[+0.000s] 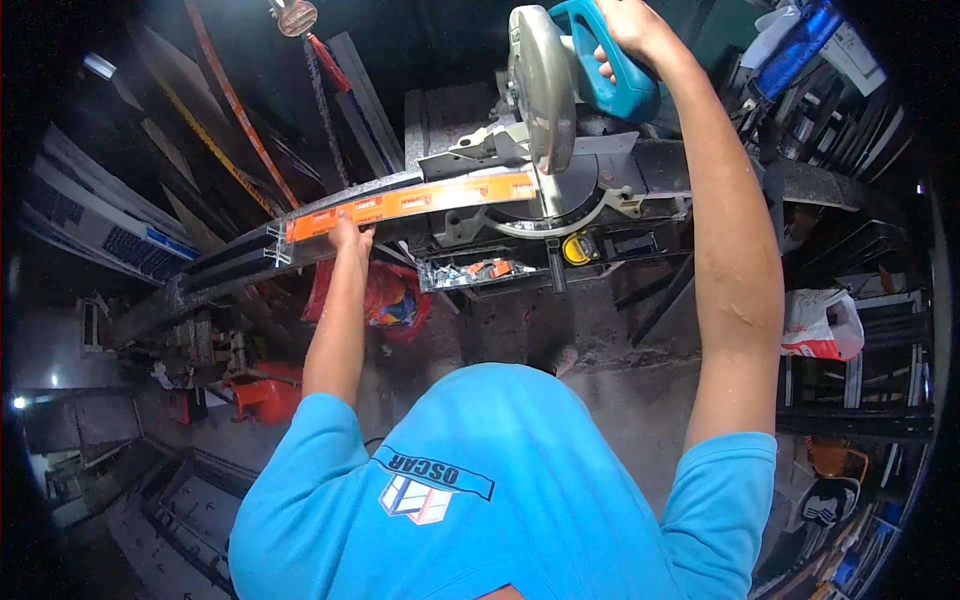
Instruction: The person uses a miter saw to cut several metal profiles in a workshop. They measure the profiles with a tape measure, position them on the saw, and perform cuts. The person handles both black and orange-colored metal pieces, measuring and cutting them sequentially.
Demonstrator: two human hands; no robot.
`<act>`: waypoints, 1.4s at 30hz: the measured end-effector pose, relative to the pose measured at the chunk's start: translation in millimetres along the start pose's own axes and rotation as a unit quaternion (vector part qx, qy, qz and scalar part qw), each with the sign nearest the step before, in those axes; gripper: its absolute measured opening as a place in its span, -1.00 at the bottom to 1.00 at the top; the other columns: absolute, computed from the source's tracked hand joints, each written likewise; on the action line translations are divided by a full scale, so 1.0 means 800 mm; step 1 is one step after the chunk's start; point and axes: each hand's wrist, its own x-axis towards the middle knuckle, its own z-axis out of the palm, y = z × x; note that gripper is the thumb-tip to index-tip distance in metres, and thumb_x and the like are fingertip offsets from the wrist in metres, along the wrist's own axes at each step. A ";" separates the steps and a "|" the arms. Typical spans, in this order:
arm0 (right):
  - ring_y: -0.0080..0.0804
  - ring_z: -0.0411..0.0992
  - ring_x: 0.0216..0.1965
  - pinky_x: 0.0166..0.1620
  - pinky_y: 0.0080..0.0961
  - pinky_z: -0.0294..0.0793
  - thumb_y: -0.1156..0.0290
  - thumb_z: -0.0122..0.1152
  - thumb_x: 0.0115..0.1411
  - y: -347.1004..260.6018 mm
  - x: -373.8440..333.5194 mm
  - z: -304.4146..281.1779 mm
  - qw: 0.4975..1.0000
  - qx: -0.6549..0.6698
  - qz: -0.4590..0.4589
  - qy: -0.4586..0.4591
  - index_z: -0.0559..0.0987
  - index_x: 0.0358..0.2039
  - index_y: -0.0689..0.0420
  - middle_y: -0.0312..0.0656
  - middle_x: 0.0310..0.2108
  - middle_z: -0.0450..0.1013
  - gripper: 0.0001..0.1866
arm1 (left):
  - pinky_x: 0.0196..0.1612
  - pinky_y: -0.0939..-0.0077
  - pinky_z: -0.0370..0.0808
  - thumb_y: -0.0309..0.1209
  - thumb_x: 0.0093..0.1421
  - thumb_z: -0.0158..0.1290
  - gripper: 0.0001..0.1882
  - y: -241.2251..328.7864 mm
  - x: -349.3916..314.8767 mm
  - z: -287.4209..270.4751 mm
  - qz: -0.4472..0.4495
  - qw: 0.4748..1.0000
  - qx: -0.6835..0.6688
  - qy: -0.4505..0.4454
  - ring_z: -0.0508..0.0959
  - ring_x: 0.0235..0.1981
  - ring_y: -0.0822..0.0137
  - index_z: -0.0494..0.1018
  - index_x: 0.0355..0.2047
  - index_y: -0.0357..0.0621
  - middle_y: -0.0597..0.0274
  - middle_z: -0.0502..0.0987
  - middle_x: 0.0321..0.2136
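Saw handle (630,92) teal; long strip (420,199) orange, silvery; tape measure (578,249) yellow-black.

We see a dim workshop, shadowy beyond the far edge of the table (665,172), a small white light (19,403) glaring past its left end. The orange strip (410,203) looks bright; straight edges bow toward a black rim.

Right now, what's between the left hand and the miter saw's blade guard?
In the head view, an orange-labelled profile stretches from the left hand toward the guard.
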 end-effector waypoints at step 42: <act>0.08 0.59 -0.25 -0.18 -0.05 0.57 0.38 -0.02 0.24 0.046 0.141 0.049 0.868 -0.291 -0.383 0.121 0.58 -0.27 0.22 0.12 -0.33 0.58 -0.76 | 0.33 -0.37 0.08 -0.36 -0.05 0.38 -0.36 -0.042 -0.084 0.124 0.577 0.300 0.681 -0.337 0.20 0.37 -0.06 0.55 0.09 0.43 0.13 0.21 0.38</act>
